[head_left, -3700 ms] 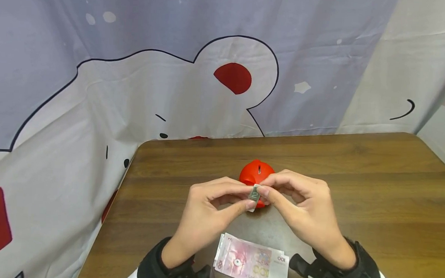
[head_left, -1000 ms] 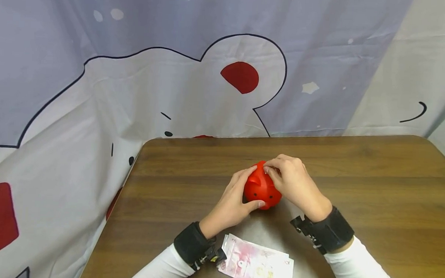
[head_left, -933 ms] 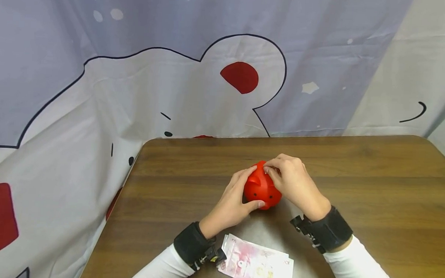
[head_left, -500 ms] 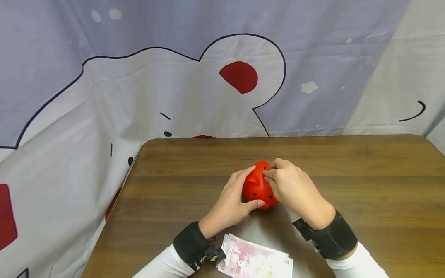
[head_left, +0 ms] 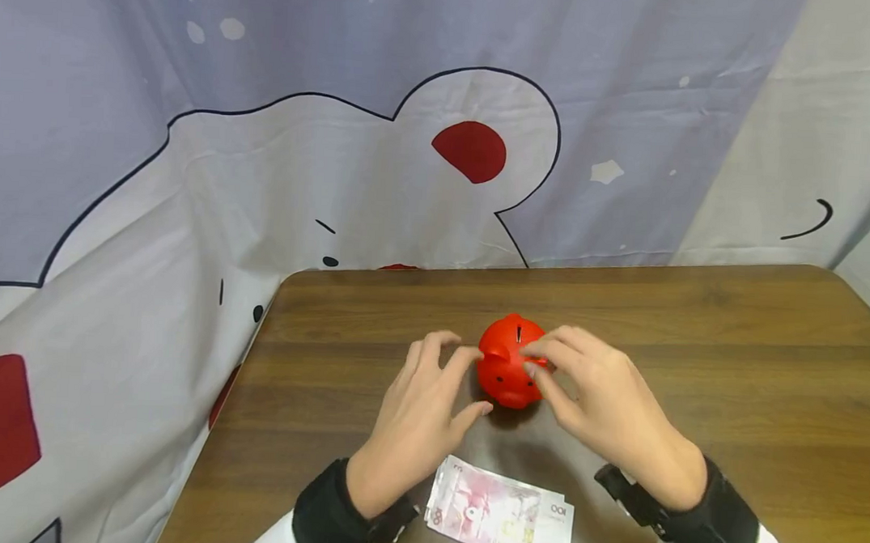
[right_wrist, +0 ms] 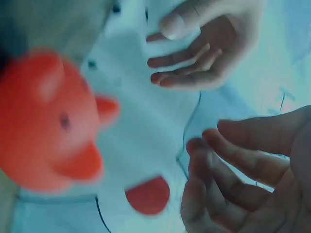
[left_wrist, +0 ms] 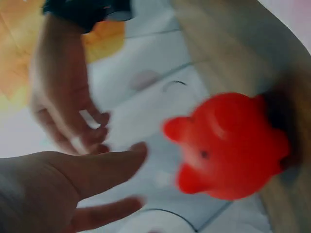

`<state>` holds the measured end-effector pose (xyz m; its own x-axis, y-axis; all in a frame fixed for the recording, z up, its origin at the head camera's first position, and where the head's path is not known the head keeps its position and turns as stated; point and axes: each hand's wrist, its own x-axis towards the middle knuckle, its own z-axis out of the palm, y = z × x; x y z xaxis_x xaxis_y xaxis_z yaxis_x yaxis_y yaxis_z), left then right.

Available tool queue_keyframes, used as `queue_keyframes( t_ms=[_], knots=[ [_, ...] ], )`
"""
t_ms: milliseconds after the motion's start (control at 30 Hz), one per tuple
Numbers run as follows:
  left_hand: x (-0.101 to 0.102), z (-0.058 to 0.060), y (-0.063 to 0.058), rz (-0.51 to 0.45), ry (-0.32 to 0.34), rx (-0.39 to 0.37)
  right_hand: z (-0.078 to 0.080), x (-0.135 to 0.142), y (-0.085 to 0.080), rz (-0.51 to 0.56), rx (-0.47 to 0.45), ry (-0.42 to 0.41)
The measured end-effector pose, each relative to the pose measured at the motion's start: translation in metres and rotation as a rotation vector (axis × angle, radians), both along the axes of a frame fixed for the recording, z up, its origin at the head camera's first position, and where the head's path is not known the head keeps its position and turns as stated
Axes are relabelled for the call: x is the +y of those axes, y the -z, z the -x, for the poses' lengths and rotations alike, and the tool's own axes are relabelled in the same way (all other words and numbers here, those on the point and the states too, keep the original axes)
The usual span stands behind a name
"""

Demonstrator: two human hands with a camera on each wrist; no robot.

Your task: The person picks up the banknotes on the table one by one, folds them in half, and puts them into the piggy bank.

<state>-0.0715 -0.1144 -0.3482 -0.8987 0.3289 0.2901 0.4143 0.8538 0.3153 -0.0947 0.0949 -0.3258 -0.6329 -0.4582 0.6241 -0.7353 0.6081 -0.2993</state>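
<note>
A round red piggy bank (head_left: 503,380) stands on the table, its dark coin slot on top and its small black eyes towards me. My left hand (head_left: 417,412) hovers at its left side, fingers bent and spread, thumb apart. On the other side my right hand (head_left: 612,389) hangs with fingertips overlapping the bank's right edge in the head view. Nothing shows between the fingers of either hand. In the left wrist view the piggy bank (left_wrist: 233,150) sits apart from the left thumb; the right wrist view also shows the piggy bank (right_wrist: 43,121) away from the right hand (right_wrist: 243,179).
Several pink 100 banknotes (head_left: 500,513) lie in a stack on the near part of the wooden table (head_left: 694,339), between the forearms. Behind the table's far edge hangs a printed curtain (head_left: 337,178).
Earlier a small folded green banknote was between both hands, then the right hand worked at the slot while the left held the piggy bank. Now both hands have drawn back from it, and the note is out of sight.
</note>
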Motion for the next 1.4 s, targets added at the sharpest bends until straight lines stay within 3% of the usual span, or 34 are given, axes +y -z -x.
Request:
queue_keyframes(
  t_ms=[67,167,300,433,567,800,933,1067,1133,1267,1400],
  knots=[
    [-0.004,-0.014,-0.001,0.071,0.058,-0.019,-0.015,0.001,0.008,-0.046,-0.06,-0.058],
    [-0.008,-0.028,0.012,0.174,0.165,-0.113,-0.032,0.004,0.03,-0.176,-0.22,-0.117],
    [-0.012,-0.035,0.035,0.275,0.248,-0.226,-0.047,0.009,0.061,-0.35,-0.435,-0.121],
    [-0.015,-0.037,0.051,0.311,0.266,-0.251,-0.054,0.01,0.083,-0.43,-0.544,-0.085],
    [-0.016,-0.036,0.06,0.265,0.241,-0.223,-0.05,0.007,0.093,-0.396,-0.559,-0.074],
    [-0.019,-0.03,0.063,0.04,0.205,-0.202,-0.037,0.012,0.093,-0.163,-0.663,-0.157],
    [-0.021,-0.026,0.049,-0.136,0.192,-0.284,-0.031,0.02,0.081,-0.098,-0.692,-0.217],
    [-0.024,-0.02,0.02,-0.374,0.151,-0.334,-0.023,0.029,0.052,0.015,-0.643,-0.257],
    [-0.024,-0.017,0.001,-0.53,0.132,-0.335,-0.02,0.032,0.031,0.089,-0.569,-0.233],
    [-0.025,-0.01,-0.039,-0.803,0.107,-0.311,-0.02,0.033,-0.015,0.238,-0.431,-0.098],
    [-0.023,-0.005,-0.066,-0.934,0.1,-0.217,-0.024,0.027,-0.049,0.422,-0.42,-0.014]
  ],
)
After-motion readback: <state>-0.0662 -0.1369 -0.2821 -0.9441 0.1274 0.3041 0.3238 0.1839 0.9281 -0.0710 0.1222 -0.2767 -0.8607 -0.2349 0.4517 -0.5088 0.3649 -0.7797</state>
